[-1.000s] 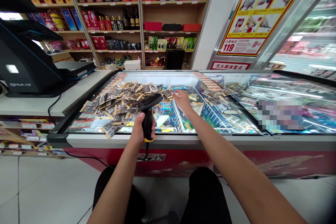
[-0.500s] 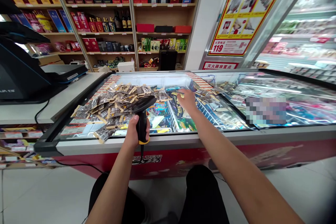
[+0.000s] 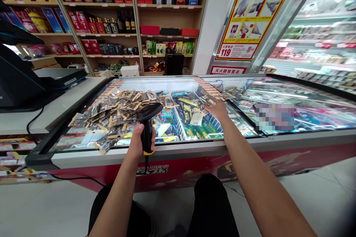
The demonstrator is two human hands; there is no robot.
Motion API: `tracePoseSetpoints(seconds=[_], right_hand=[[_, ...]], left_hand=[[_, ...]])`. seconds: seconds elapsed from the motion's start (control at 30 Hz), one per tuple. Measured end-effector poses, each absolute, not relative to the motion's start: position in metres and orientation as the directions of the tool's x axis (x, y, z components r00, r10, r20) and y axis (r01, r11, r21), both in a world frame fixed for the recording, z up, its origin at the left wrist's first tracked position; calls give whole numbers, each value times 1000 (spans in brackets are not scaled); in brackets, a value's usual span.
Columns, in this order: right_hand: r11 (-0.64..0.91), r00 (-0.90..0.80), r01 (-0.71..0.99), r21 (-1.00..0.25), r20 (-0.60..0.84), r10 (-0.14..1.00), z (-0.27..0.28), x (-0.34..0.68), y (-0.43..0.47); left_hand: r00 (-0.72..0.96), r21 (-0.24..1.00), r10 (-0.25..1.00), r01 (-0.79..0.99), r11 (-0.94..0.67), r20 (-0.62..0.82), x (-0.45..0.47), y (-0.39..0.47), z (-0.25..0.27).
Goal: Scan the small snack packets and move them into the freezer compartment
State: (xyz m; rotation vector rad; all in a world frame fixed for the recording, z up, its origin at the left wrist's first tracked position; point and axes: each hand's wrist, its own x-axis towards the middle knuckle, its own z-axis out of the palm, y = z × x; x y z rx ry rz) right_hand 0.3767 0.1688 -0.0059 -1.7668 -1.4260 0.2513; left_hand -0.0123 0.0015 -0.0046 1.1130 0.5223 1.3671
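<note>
My left hand (image 3: 136,141) is wrapped round the handle of a black barcode scanner (image 3: 146,133), held upright at the front edge of the chest freezer (image 3: 191,146). Behind it, a heap of small clear packets (image 3: 116,109) with brown contents and tan edges lies on the freezer's glass top. My right hand (image 3: 219,110) reaches over the open part, thumb and fingers apart, by some similar packets (image 3: 230,94) on the right. Its fingertips touch or nearly touch them; I cannot tell which. Below and left of it, wrapped ice creams (image 3: 187,113) lie in a white wire basket (image 3: 180,124).
To the left is a counter (image 3: 58,107) with a black machine (image 3: 19,70) and a scale (image 3: 61,76). A cable (image 3: 75,179) runs along the freezer's front. Shelves (image 3: 111,3) of boxes and bottles stand behind. A red poster (image 3: 250,14) hangs beyond the freezer.
My right hand has moved right, from above the wrapped ice creams to the packets on the right. The scanner stays in my left hand. The view has shifted slightly right.
</note>
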Motion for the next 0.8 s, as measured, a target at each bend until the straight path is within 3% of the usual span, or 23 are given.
tracePoseSetpoints(seconds=[0.07, 0.13, 0.2, 0.27, 0.43, 0.63, 0.8], right_hand=[[67, 336, 473, -879, 251, 908, -4, 367, 169], [143, 285, 171, -975, 188, 940, 0, 357, 168], [199, 219, -80, -977, 178, 959, 6, 346, 166], [221, 178, -214, -952, 184, 967, 13, 332, 166], [216, 122, -378, -900, 183, 976, 28, 282, 172], [96, -88, -491, -866, 159, 983, 32, 233, 164], [155, -65, -419, -894, 200, 978, 31, 232, 153]], left_hand=[[205, 856, 936, -493, -154, 287, -12, 1, -4], [209, 860, 937, -489, -148, 280, -12, 1, -4], [208, 863, 938, -483, -149, 278, -12, 1, -4], [196, 866, 941, -475, -153, 274, -11, 1, -4], [175, 878, 952, -455, -149, 253, -11, 1, -7], [193, 884, 946, -442, -154, 261, -12, 1, -7], [419, 947, 894, -322, -19, 160, -14, -1, 0]])
